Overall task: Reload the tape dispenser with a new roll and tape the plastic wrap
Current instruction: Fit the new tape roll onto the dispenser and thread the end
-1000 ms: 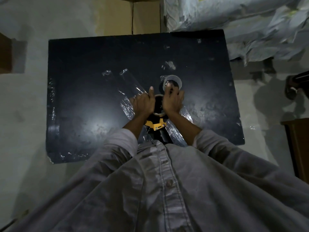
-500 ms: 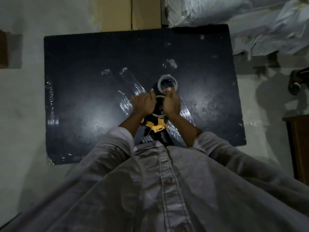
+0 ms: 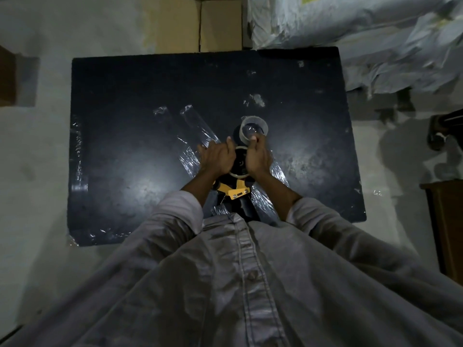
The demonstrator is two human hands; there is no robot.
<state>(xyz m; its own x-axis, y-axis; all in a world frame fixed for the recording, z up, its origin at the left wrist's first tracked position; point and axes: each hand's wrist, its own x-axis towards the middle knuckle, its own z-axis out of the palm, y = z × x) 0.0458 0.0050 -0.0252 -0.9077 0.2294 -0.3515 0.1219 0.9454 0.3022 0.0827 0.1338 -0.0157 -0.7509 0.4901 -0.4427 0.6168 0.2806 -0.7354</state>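
**A:** Tape dispenser (image 3: 234, 192): where is it?

**B:** On the black table (image 3: 125, 116), near its front edge, between both hands. The left hand (image 3: 216, 159) and the right hand (image 3: 258, 159) clasp its round head from the two sides, with the fingers curled round it.

**A:** And the roll?

**B:** A pale tape ring (image 3: 260, 122) is just beyond the head. One right fingertip touches its near rim.

**A:** The plastic wrap?

**B:** The plastic wrap (image 3: 198, 128) lies crinkled under the dispenser, in strips running out to the left and right. White sacks (image 3: 350, 26) lie past the far right corner of the table.
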